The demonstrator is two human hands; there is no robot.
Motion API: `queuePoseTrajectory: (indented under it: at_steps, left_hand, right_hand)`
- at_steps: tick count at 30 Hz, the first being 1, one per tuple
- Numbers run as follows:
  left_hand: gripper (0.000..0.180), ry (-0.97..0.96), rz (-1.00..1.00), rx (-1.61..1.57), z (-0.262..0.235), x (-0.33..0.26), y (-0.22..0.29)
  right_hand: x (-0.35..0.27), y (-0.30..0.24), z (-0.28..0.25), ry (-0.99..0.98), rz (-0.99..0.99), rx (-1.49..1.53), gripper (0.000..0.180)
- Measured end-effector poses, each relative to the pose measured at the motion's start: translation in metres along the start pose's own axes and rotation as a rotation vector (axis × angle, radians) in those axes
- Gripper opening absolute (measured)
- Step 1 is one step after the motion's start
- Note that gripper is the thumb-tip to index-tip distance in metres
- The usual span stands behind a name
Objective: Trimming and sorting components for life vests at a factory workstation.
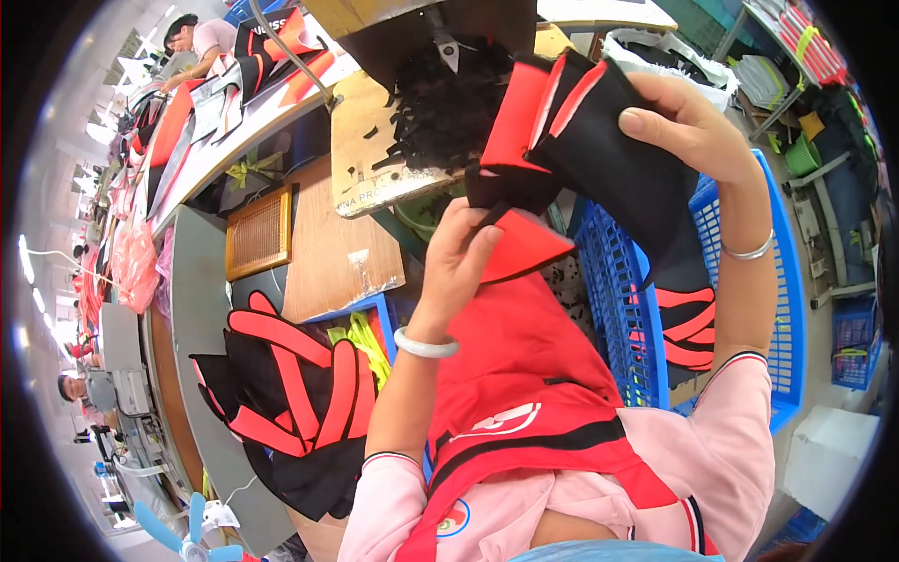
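Head view puts the blue basket (787, 309) along the right of the frame, with red-and-black pieces (688, 328) inside it. Next in size, the wooden surface (358, 112) lies at upper centre, and a heap of red-and-black pieces (292, 393) sits at lower left. Between them and the basket, right of upper centre, you hold the black-and-red fabric (613, 140). Its broad black part runs lengthwise from upper centre down toward the right, where its lower end hangs over the basket's near side. Your right hand (688, 131) has a narrow grip on the upper right edge, thumb on top, so most of the cloth lies left of and below that grip. Your left hand (459, 262) pinches a red flap (529, 245) near mid-frame, which points right from the thumb; whether it joins the black part, you cannot tell. Of your two hands, the left is nearer the heap, the right nearer the basket. Smaller, black scraps (426, 126) cover the surface beneath a metal tip (449, 56).
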State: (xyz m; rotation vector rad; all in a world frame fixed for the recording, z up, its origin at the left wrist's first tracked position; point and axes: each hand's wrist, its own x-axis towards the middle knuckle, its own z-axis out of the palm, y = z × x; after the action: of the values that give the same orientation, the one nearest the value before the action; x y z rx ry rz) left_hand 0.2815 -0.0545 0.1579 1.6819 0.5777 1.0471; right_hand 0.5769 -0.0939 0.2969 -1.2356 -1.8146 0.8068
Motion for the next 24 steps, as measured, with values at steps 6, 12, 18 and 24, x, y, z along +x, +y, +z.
queuePoseTrajectory:
  at_steps: [6, 12, 18, 24]
  left_hand:
    - [0.011, -0.041, 0.063, 0.063, -0.050, 0.003, 0.046]
    - [0.017, -0.361, -0.162, -0.051, -0.095, 0.019, 0.094]
    - [0.020, -0.535, -0.201, -0.015, -0.101, 0.024, 0.108]
    - [0.023, -0.442, -0.349, -0.066, -0.119, 0.030, 0.108]
  right_hand:
    - [-0.028, -0.025, -0.010, 0.191, -0.002, -0.137, 0.029]
    - [-0.073, -0.017, -0.032, -0.370, -0.014, 0.159, 0.040]
    - [-0.049, 0.056, 0.065, -0.376, 0.248, 0.510, 0.045]
    - [-0.025, 0.075, 0.125, -0.267, -0.131, 0.441, 0.041]
